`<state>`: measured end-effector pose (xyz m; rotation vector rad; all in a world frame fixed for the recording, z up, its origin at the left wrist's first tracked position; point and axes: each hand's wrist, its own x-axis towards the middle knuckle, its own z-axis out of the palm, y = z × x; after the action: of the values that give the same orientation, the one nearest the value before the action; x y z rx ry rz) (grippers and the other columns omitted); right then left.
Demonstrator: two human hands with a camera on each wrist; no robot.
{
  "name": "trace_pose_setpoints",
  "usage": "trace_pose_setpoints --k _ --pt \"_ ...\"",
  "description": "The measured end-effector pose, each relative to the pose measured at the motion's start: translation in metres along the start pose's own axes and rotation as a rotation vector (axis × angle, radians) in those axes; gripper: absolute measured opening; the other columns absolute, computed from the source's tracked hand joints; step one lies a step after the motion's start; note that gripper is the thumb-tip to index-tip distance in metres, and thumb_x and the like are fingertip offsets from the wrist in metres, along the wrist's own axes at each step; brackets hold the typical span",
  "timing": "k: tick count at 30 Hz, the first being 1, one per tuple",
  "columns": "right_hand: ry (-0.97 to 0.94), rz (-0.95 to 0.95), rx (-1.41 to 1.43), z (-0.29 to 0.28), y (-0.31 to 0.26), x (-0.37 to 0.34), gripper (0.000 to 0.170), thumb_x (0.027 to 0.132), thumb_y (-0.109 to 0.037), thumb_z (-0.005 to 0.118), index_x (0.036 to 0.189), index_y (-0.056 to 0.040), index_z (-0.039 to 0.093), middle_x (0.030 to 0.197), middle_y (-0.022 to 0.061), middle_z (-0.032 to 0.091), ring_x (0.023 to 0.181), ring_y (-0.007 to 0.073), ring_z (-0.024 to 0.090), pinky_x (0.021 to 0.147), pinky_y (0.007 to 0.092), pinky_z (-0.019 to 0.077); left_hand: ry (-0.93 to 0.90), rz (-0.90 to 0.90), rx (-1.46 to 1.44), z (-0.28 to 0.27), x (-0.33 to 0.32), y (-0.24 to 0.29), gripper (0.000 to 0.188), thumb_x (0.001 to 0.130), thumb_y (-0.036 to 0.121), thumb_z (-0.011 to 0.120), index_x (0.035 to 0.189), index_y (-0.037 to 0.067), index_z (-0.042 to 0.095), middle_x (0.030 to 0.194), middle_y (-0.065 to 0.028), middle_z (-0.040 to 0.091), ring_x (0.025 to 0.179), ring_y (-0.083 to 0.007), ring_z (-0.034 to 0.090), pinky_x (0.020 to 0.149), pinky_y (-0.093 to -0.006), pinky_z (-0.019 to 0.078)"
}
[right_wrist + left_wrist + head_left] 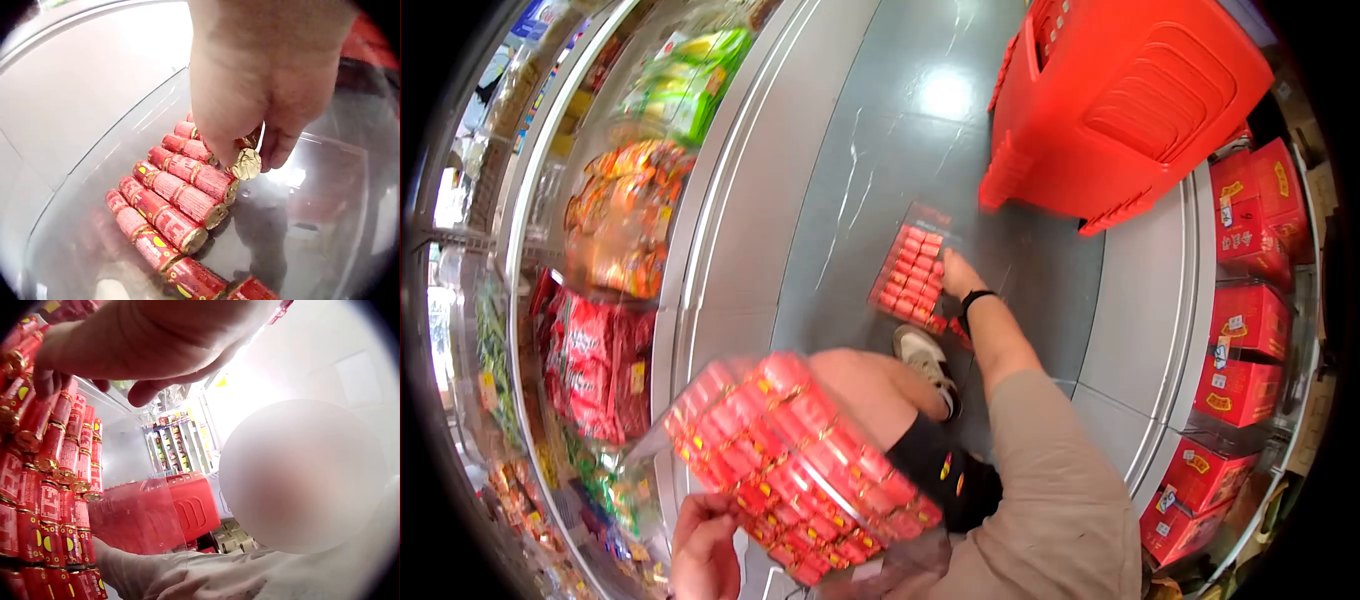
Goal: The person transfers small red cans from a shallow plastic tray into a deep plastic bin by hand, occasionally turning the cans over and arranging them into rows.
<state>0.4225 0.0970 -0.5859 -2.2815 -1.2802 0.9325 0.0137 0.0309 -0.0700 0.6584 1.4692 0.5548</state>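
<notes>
Low over the floor, my right hand (962, 275) is at a clear tray of red rolls (915, 265). In the right wrist view its fingers and thumb pinch one red roll with a gold foil end (248, 164), beside rows of similar rolls (181, 194). Much nearer the head camera, a larger clear box of red rolls (800, 470) is tilted above my leg. My left hand (705, 550) is at that box's lower-left edge. The left wrist view has its fingertips (47, 384) against the rolls; I cannot tell whether they grip one.
Stacked red plastic baskets (1150, 100) stand on the floor at upper right. Shelves with snack bags (630, 215) line the left side, and red boxes (1250, 320) line the right. My shoe (925, 360) is just below the floor tray. A person's blurred head shows in the left wrist view.
</notes>
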Motion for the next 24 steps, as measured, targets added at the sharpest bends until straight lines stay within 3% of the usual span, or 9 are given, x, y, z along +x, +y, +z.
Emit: trace_pose_setpoints --k 1,3,5,6,9,12,17,20,24 --pt "0.005 -0.04 0.019 -0.003 -0.004 -0.007 0.04 0.083 -0.019 0.067 0.113 0.0019 0.051 0.117 0.0303 0.059 0.116 0.0427 0.055 0.096 0.0472 0.0467 0.003 -0.004 -0.013 0.006 -0.003 0.005 0.028 0.088 0.011 0.061 0.114 0.0 0.055 0.116 -0.0122 0.059 0.115 -0.0242 0.052 0.108 -0.0375 0.0348" --pt "0.05 0.06 0.097 -0.01 -0.007 -0.012 0.043 0.079 -0.022 0.072 0.109 0.0025 0.053 0.11 0.0295 0.062 0.109 0.043 0.059 0.09 0.0471 0.0496 0.123 0.077 -0.035 0.007 0.0 -0.002 0.02 0.083 0.007 0.058 0.102 0.001 0.058 0.101 -0.0099 0.062 0.1 -0.0221 0.058 0.095 -0.0358 0.0423" --pt "0.101 0.099 0.02 -0.024 -0.014 -0.007 0.051 0.076 -0.026 0.078 0.11 0.0024 0.054 0.099 0.0222 0.067 0.091 0.0322 0.067 0.077 0.0423 0.0527 0.043 0.074 -0.061 0.002 0.001 0.004 0.018 0.086 0.007 0.058 0.103 0.001 0.058 0.104 -0.0093 0.063 0.104 -0.0219 0.058 0.096 -0.0362 0.0426" --pt "0.109 0.03 0.17 -0.047 -0.025 -0.022 0.049 0.075 -0.027 0.078 0.105 0.0021 0.053 0.094 0.0176 0.067 0.087 0.0242 0.065 0.075 0.0379 0.0528 0.009 0.078 -0.08 -0.003 0.003 0.003 0.016 0.087 0.006 0.057 0.102 0.002 0.058 0.105 -0.0088 0.062 0.103 -0.0211 0.058 0.095 -0.036 0.0427" --pt "0.252 -0.234 0.511 -0.094 -0.052 -0.043 0.035 0.078 -0.015 0.072 0.101 -0.0007 0.05 0.085 0.0069 0.061 0.076 0.0141 0.058 0.068 0.0306 0.0503 -0.024 0.107 -0.075 -0.009 0.006 0.005 0.009 0.087 0.007 0.058 0.097 0.005 0.059 0.099 -0.0044 0.059 0.097 -0.0167 0.057 0.091 -0.0341 0.0441" --pt "0.215 -0.375 0.71 -0.171 -0.132 -0.11 0.028 0.082 -0.004 0.068 0.102 -0.0023 0.048 0.089 0.0017 0.053 0.081 0.0082 0.051 0.074 0.0245 0.0454 -0.077 0.09 -0.083 -0.018 0.01 0.002 0.009 0.087 0.008 0.06 0.096 0.006 0.056 0.099 -0.0033 0.059 0.095 -0.0157 0.057 0.087 -0.0345 0.0459" --pt "0.079 -0.624 0.799 -0.255 -0.296 -0.281 0.032 0.084 0.006 0.064 0.108 -0.0042 0.045 0.096 0.0019 0.051 0.085 0.0072 0.051 0.077 0.0229 0.0446 -0.192 0.075 -0.059 -0.02 -0.005 0.003 0.019 0.089 0.01 0.062 0.104 0.007 0.052 0.098 -0.0043 0.058 0.089 -0.0158 0.059 0.079 -0.0342 0.0506" --pt "-0.153 -0.786 0.652 -0.259 -0.333 -0.333 0.036 0.082 0.006 0.066 0.108 -0.004 0.044 0.103 0.0037 0.051 0.096 0.0096 0.053 0.084 0.0257 0.0461 -0.358 0.095 -0.107 -0.016 -0.022 0.002 0.026 0.09 0.012 0.064 0.111 0.005 0.05 0.103 -0.0069 0.059 0.09 -0.0185 0.062 0.078 -0.0344 0.0555" --pt "-0.315 -0.808 0.566 -0.224 -0.36 -0.37 0.039 0.082 -0.003 0.072 0.108 -0.0013 0.044 0.097 0.0056 0.054 0.089 0.01 0.056 0.077 0.0269 0.0487 -0.512 0.097 -0.167 -0.006 -0.037 -0.014 0.023 0.095 0.008 0.059 0.116 0.007 0.049 0.109 -0.0083 0.06 0.097 -0.0213 0.064 0.084 -0.0381 0.0584"
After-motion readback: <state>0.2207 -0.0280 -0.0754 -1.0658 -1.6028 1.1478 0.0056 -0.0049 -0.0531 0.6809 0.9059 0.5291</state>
